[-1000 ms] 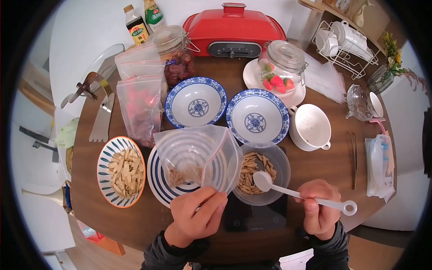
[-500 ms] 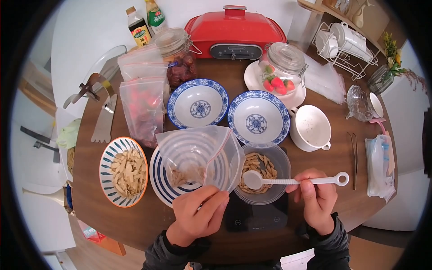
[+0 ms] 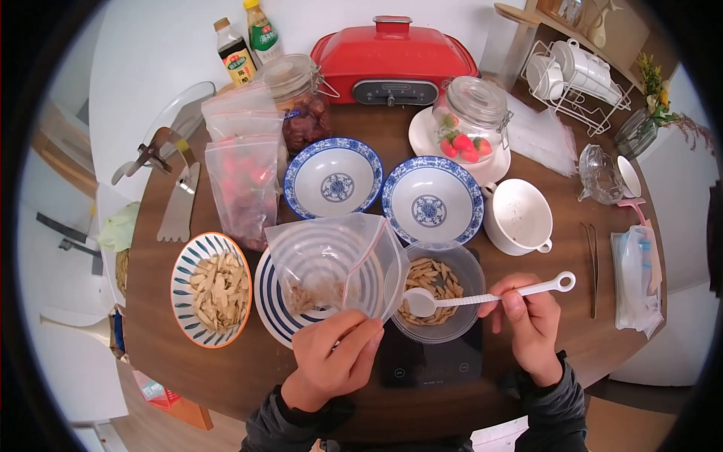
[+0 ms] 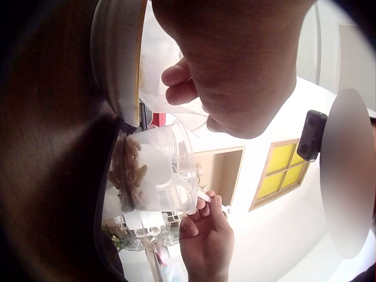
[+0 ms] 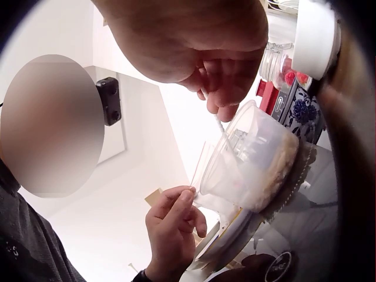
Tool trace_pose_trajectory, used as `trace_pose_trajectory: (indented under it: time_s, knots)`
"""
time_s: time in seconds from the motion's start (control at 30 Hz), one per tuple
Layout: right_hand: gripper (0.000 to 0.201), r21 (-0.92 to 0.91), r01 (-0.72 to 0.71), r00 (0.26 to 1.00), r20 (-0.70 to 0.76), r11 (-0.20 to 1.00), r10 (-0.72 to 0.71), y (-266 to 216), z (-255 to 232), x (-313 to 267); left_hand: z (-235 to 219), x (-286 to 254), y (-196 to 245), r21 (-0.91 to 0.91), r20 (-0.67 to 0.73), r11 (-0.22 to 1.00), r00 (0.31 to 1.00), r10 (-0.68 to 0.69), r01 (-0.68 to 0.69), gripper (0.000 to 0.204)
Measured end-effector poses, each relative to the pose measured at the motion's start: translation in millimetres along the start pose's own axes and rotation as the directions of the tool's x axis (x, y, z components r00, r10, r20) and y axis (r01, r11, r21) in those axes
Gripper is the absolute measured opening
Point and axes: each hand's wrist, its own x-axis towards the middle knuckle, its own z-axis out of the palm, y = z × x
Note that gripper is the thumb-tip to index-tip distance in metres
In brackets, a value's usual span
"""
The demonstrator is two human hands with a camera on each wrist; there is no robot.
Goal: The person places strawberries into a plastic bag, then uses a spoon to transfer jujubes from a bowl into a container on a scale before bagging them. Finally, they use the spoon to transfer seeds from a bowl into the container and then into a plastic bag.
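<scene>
My left hand pinches the lower edge of a clear zip bag, which holds a few pale pieces above a blue-striped plate. Between the thumb and fingers of my right hand is the handle of a white measuring spoon. The spoon's bowl is inside a clear round tub with tan, elongated pieces. That tub stands on a black scale. In the right wrist view, the spoon handle slants down into the tub.
An oval dish of pale slices stands left. Behind are two blue-patterned bowls, a white two-handled pot, filled bags, glass jars and a red cooker. Tweezers lie at the right.
The spoon's handle end has swung up and away from me, and its bowl has shifted slightly left in the tub. My left hand keeps its hold on the bag.
</scene>
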Motion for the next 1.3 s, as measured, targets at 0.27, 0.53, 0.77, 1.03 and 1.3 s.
trace_pose_trajectory:
  time_s: [0.27, 0.53, 0.77, 1.03, 1.3]
  knots:
    - [0.027, 0.148, -0.068, 0.969, -0.227, 0.987, 0.101, -3.1, -0.6, 4.0, -3.1, -0.3, 3.7, -0.024, 0.044, 0.999, 0.998, -0.043, 0.044, 0.022]
    - [0.022, 0.108, 0.294, 0.949, -0.148, 0.95, -0.277, -20.3, 9.8, -12.9, 0.9, -1.5, -0.9, -0.021, 0.016, 1.0, 1.0, -0.012, 0.012, 0.021]
    - [0.017, -0.222, 0.549, 0.833, 0.066, 0.806, -0.549, -34.0, 3.9, -13.8, -1.1, -3.0, 2.3, -0.004, 0.021, 1.0, 1.0, -0.02, 0.02, 0.02]
    - [0.011, -0.517, 0.33, 0.918, -0.02, 0.79, -0.396, -28.7, 2.6, -5.2, -0.8, -2.4, 2.9, -0.011, 0.022, 1.0, 0.999, -0.028, 0.029, 0.02]
    - [0.013, -0.444, 0.323, 0.937, 0.023, 0.836, -0.35, -21.5, 4.0, -2.9, -1.4, -1.8, 3.2, -0.026, 0.035, 0.999, 0.999, -0.042, 0.043, 0.02]
